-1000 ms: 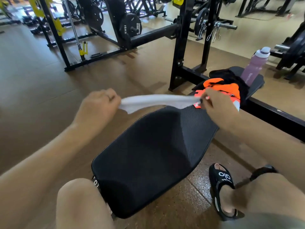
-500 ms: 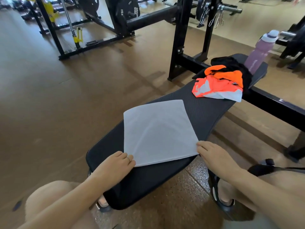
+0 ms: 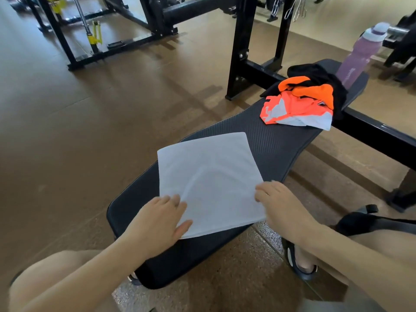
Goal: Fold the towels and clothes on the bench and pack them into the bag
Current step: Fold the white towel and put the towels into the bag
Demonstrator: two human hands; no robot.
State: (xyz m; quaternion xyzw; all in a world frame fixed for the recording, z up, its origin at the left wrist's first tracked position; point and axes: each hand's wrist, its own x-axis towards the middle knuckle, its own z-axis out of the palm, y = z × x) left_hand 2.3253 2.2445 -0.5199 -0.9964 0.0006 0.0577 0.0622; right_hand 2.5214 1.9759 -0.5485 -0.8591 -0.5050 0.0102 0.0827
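A white towel point(image 3: 211, 176) lies flat as a rough square on the near end of the black padded bench point(image 3: 272, 140). My left hand point(image 3: 157, 221) rests palm down on the towel's near left corner, fingers spread. At the towel's near right edge sits my right hand point(image 3: 281, 206), fingers curled against the cloth. An orange and white garment point(image 3: 297, 109) lies crumpled farther along the bench, with a black garment point(image 3: 315, 73) heaped behind it. No bag is identifiable in view.
A purple water bottle point(image 3: 358, 55) stands upright at the bench's far end. A black rack upright point(image 3: 238, 46) rises beside the bench, and its base bar point(image 3: 373, 131) runs along the right. More gym frames stand at the back left. My sandalled foot point(image 3: 299, 262) is on the floor right of the bench.
A second ago both hands held the towel stretched in the air above the bench. It came down flat on the pad, and my hands have since slid onto its near corners.
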